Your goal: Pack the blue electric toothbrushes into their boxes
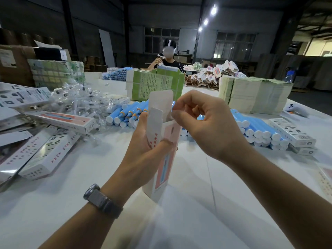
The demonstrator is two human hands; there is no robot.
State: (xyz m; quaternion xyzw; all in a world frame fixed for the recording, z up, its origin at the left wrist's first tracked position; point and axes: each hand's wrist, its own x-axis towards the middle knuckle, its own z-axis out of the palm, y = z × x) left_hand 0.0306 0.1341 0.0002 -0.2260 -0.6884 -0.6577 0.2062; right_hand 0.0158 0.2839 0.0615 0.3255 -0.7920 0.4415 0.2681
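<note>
My left hand [143,151] grips a tall white and pink toothbrush box [164,168], held upright above the white table [179,221]. The box's top end is open, its flaps [161,103] standing up. My right hand [203,126] hovers at the box's open top with its fingers curled, thumb and forefinger pinched together at the flap edge; whether something small sits between them is hidden. Behind my hands, blue electric toothbrushes [127,114] lie stacked in a row, and more blue toothbrushes [260,133] lie to the right.
Several closed boxes [53,151] lie at the left beside a heap of clear-wrapped brush heads [79,101]. Stacks of leaflets [255,94] and green cartons [154,83] stand behind. Two boxes [291,132] lie at the right. A person [167,60] sits across the table.
</note>
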